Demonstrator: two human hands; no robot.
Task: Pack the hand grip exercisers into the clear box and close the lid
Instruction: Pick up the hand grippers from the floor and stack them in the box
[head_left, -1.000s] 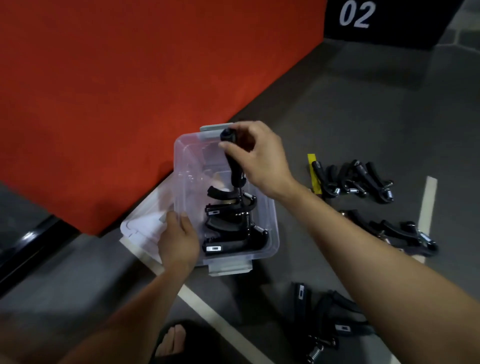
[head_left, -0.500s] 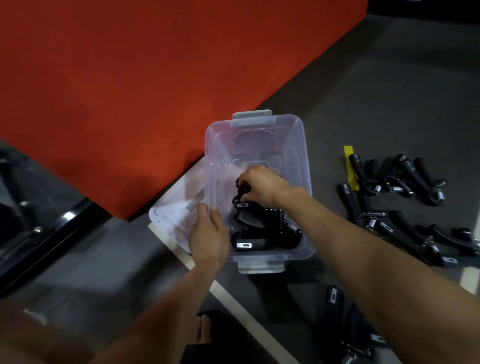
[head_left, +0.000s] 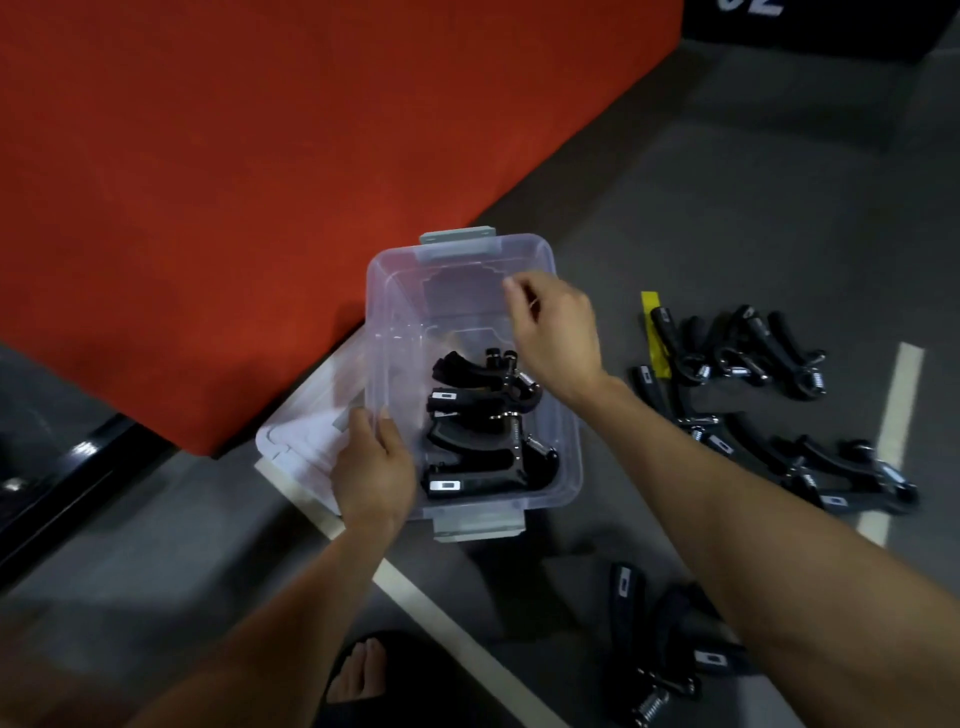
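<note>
— What's the setting?
— A dark grey floor (head_left: 727, 208) with white painted lines, and a big red block (head_left: 260, 182) at the far left.
— And the clear box (head_left: 566, 415)?
— On the floor, just beside the red block, lid off. Several black grip exercisers (head_left: 483, 431) lie stacked in its near half.
— The hands?
— The left hand (head_left: 371, 467) grips the box's left wall. The right hand (head_left: 556, 332) hangs over the far half, fingers loosely curled, holding nothing.
— Any left out?
— Yes, loose exercisers (head_left: 748, 348) lie scattered on the floor to the right.
</note>
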